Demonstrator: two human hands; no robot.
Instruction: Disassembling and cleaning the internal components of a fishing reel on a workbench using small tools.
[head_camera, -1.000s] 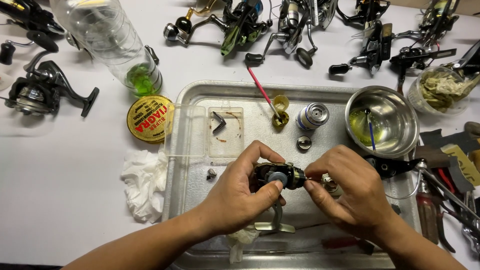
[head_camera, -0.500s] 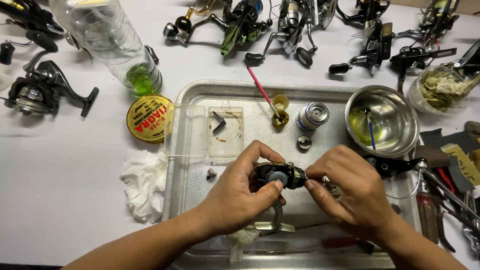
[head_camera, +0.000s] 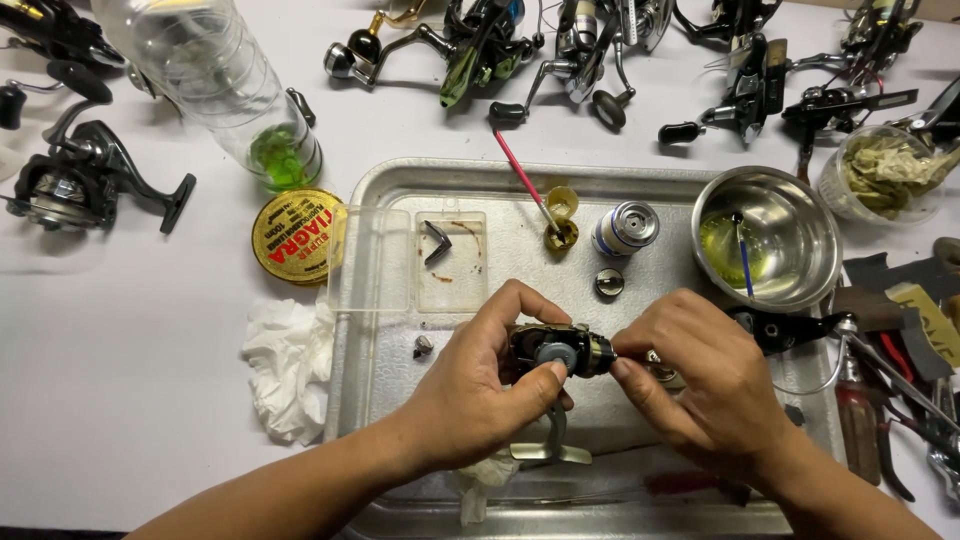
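Item 1: left hand (head_camera: 470, 395). Fingers curled around a dark fishing reel body (head_camera: 555, 350), thumb pressed on its grey round face, forefinger arched over the top. Grip closed on the item.

Item 2: right hand (head_camera: 705, 385). Fingers pinched at the right end of the reel body, thumb and forefinger touching its rim; a small metal part shows between the fingers, kind not discernible.

Item 3: reel body. Held above the middle of the metal tray (head_camera: 400, 180), its pale foot (head_camera: 552, 450) hanging down toward the tray floor.

Item 4: tray contents. 1 clear plastic box (head_camera: 400, 262) with an open lid and a bent dark part inside, left of centre; 1 small yellow cup with a pink-handled brush (head_camera: 530, 195) standing in it; 1 silver spool (head_camera: 625, 228) just beside the cup; 1 round cap (head_camera: 609, 283) below the spool; 1 steel bowl (head_camera: 768, 238) with yellowish liquid and a blue stick, at the right; 1 small screw-like piece (head_camera: 423, 346) near the left hand.

Item 5: bench (head_camera: 120, 400), white. 1 round yellow tin (head_camera: 295, 235) touching the tray's left edge; 1 crumpled white tissue (head_camera: 290, 365) below it; 1 clear bottle (head_camera: 215, 85) with green liquid, lying tilted; several spinning reels (head_camera: 80, 180) along the far and left edges; hand tools (head_camera: 880, 400) at the right.
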